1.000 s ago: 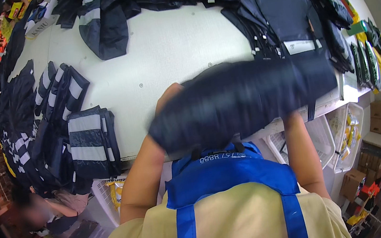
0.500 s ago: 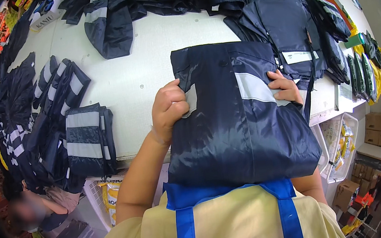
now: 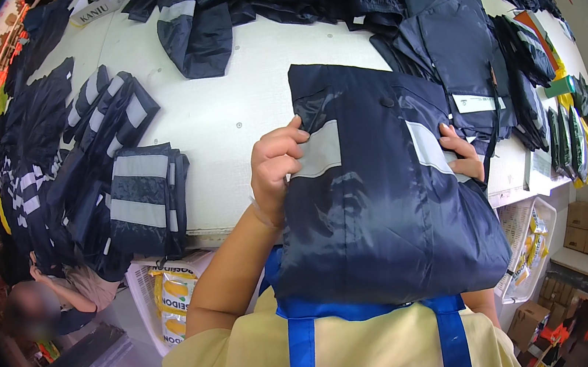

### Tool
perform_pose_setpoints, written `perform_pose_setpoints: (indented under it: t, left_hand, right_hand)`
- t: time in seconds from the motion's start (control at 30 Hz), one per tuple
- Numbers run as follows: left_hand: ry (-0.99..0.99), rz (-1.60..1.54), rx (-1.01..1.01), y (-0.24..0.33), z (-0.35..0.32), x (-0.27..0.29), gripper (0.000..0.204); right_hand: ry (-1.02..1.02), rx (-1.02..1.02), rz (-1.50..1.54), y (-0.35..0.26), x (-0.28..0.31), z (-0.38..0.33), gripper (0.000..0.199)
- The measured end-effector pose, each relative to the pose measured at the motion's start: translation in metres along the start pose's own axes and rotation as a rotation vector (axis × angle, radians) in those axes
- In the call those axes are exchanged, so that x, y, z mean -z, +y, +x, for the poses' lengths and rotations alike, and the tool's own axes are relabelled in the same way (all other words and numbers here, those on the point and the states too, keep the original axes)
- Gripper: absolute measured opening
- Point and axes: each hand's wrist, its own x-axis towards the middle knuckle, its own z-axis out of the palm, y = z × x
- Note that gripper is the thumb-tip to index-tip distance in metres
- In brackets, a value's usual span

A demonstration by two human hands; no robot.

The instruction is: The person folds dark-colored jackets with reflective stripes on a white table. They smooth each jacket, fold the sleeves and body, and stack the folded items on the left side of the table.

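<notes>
Between my hands is a folded navy rain jacket (image 3: 384, 216) with grey reflective strips and a dark button near its top edge. My left hand (image 3: 277, 165) grips its left side, fingers curled over the edge by a reflective strip. On the other side my right hand (image 3: 462, 154) is closed round the jacket's right edge; its thumb and palm are hidden behind the cloth. The jacket is raised off the pale table (image 3: 221, 167), against the front of my blue apron (image 3: 348, 311). It tilts slightly, its top left corner higher than its right.
A folded striped stack (image 3: 140, 196) lies at the table's front left, beside loose dark garments (image 3: 38, 158). More dark garments (image 3: 445, 37) cover the far right. White baskets (image 3: 536, 244) with yellow packets stand below the table edge. Another person (image 3: 65, 303) is at the lower left.
The view has shifted, so the table things sit further right. The jacket has tilted, its right side dropping a little, and more of its left reflective strip shows. Both hands keep their hold.
</notes>
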Motion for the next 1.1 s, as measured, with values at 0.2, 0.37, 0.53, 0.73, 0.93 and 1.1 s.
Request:
perform_pose_setpoints:
  t: [0.2, 0.37, 0.53, 0.73, 0.93, 1.1]
  left_hand:
    - [-0.163, 0.03, 0.072, 0.018, 0.018, 0.004, 0.01]
    - [-0.392, 0.03, 0.635, 0.03, -0.044, -0.045, 0.025]
    - [0.225, -0.865, 1.757, 0.045, -0.095, -0.108, 0.023]
    - [0.111, -0.571, 1.866, 0.029, -0.123, -0.11, 0.021]
    - [-0.063, -0.495, 1.873, 0.012, -0.141, -0.099, 0.034]
    - [-0.341, -0.103, 1.549, 0.04, -0.104, -0.056, 0.04]
  right_hand:
    - [-0.092, -0.011, -0.003, 0.005, 0.02, 0.004, 0.038]
    - [-0.319, -0.624, -0.177, 0.001, 0.051, 0.069, 0.053]
    - [-0.751, -0.887, -0.647, 0.065, -0.001, 0.025, 0.055]
    - [-0.7, -1.113, -0.541, 0.076, -0.034, -0.01, 0.083]
    - [-0.97, -1.291, -0.43, 0.057, -0.032, 0.016, 0.135]
    - [-0.875, -1.219, -0.412, 0.065, -0.039, -0.001, 0.138]
